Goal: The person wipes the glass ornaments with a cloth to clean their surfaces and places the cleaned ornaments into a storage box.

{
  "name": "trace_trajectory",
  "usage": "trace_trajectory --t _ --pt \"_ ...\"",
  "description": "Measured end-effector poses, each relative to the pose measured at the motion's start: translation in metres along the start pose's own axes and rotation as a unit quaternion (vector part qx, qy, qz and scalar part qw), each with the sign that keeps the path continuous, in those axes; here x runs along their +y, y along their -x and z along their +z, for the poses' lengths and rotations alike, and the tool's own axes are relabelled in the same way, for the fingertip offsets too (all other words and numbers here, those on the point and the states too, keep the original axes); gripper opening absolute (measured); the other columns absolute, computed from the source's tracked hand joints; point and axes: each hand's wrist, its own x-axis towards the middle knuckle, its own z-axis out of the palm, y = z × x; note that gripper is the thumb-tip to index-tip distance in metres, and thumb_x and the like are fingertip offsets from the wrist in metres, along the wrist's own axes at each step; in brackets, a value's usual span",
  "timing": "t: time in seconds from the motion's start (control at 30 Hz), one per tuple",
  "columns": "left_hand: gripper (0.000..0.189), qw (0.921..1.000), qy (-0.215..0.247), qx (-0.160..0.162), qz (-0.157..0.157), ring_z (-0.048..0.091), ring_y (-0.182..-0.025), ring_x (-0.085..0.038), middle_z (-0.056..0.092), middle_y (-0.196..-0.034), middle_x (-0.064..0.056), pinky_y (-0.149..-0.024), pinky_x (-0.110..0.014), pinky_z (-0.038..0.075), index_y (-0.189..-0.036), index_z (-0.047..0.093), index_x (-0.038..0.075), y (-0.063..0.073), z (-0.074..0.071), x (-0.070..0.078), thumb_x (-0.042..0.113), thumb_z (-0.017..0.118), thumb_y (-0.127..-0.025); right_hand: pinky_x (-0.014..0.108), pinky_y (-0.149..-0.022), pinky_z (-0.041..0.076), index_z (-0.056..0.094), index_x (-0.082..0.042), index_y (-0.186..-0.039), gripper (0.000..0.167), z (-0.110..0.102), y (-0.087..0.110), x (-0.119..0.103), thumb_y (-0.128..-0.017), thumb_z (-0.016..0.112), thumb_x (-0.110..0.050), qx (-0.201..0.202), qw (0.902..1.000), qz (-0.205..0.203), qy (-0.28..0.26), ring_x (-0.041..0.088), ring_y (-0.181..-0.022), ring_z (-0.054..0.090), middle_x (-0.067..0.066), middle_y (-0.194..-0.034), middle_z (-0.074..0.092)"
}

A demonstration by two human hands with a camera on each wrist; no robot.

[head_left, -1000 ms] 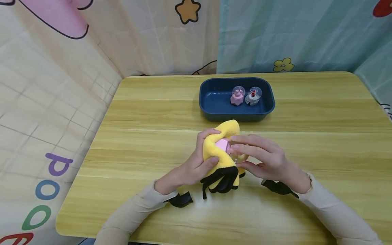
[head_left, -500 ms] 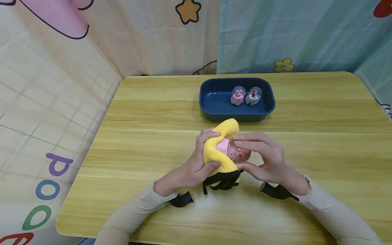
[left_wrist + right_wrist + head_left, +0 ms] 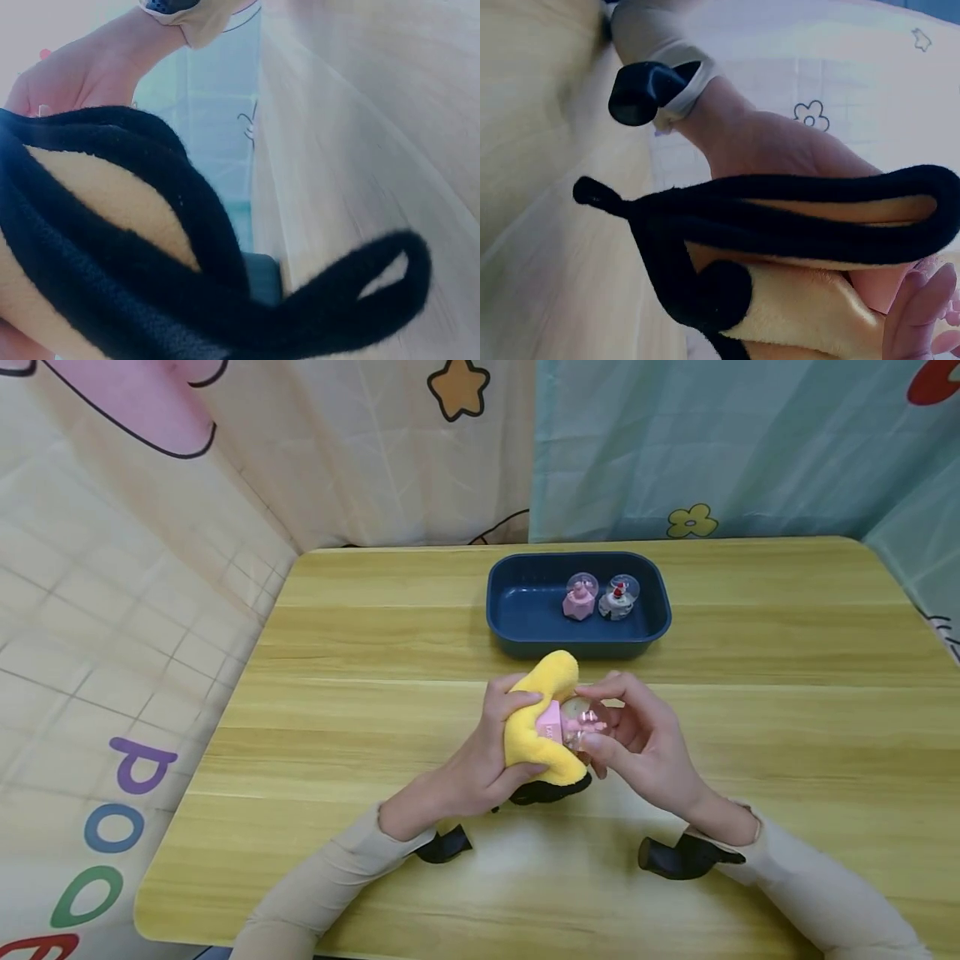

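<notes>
My left hand (image 3: 480, 764) grips a yellow cloth (image 3: 531, 742) with black trim, wrapped around the pink base (image 3: 550, 722) of a small snow globe. The clear dome (image 3: 592, 720), with a pink figure inside, points right. Around it curl the thumb and fingers of my right hand (image 3: 651, 747). Folds of the cloth (image 3: 112, 195) and its black hanging loop fill the left wrist view. In the right wrist view, the black-edged cloth (image 3: 795, 300) hangs in front of the left hand, with fingertips (image 3: 919, 315) at lower right.
Beyond the hands stands a dark blue tray (image 3: 525, 643). In its right half are a pink snow globe (image 3: 579, 600) and a white one (image 3: 617, 600) with a red detail. The wooden table (image 3: 360, 710) reaches patterned curtains (image 3: 615, 452) at the back.
My right hand has shifted around the dome, its fingers more curled and the wrist turned. The snow globe has rotated, bringing lettering on its base into view. The cloth's black edge hangs less low.
</notes>
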Motion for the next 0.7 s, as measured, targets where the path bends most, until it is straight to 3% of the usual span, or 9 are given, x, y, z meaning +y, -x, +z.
trace_trajectory --t 0.17,0.4,0.7 --pt "0.056 0.9997 -0.026 -0.004 0.000 0.037 -0.119 -0.032 0.026 -0.127 -0.023 -0.099 -0.039 0.038 -0.125 0.017 0.005 0.000 0.001 -0.002 0.047 0.036 -0.095 0.025 -0.042 0.045 0.052 -0.006 -0.114 0.028 -0.003 0.000 -0.002 -0.090 0.051 0.007 0.000 0.9947 0.103 -0.004 0.014 -0.049 0.051 -0.003 -0.097 0.055" --pt "0.053 0.9939 -0.105 0.007 0.032 0.039 -0.116 -0.032 0.028 -0.123 -0.024 -0.097 -0.040 0.039 -0.124 0.021 0.005 -0.001 0.001 -0.008 0.047 0.035 -0.095 0.020 -0.046 0.045 0.053 -0.016 -0.107 0.021 -0.005 -0.004 -0.001 -0.095 0.045 0.000 -0.004 0.9707 0.209 -0.119 0.013 -0.054 0.049 -0.002 -0.102 0.057" --pt "0.053 0.9938 -0.109 0.003 0.024 0.036 -0.118 -0.032 0.028 -0.125 -0.024 -0.097 -0.040 0.039 -0.125 0.021 0.006 0.000 0.001 -0.011 0.047 0.036 -0.095 0.018 -0.050 0.045 0.052 -0.016 -0.107 0.016 -0.006 -0.005 0.000 -0.098 0.043 -0.006 0.005 0.9590 0.249 -0.135 0.010 -0.058 0.051 -0.003 -0.099 0.057"
